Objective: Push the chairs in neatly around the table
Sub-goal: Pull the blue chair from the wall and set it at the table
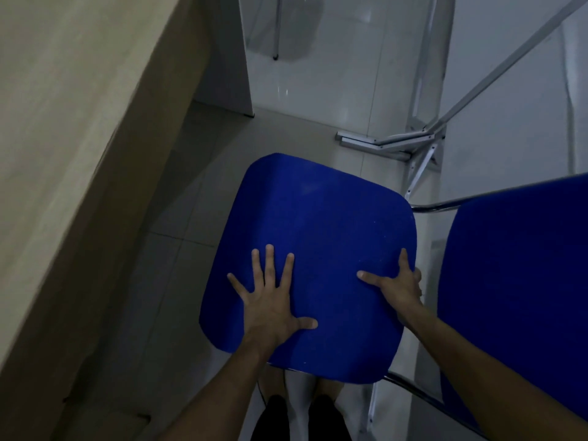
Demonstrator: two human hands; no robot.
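No writing, label, brand mark or number can be read anywhere in the view — the dim light leaves every surface plain. The blue chair seat [305,265] bears no tag or print, and the beige worktop [79,138] to its left shows only a bare face. The metal frame [413,144] beyond the seat carries no sticker or sign that can be made out.

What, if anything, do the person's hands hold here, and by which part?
The blue chair seat. The right hand grips its right edge, fingers curled over the side. The left hand lies flat and spread on top, near the rear-left corner, pressing rather than gripping.
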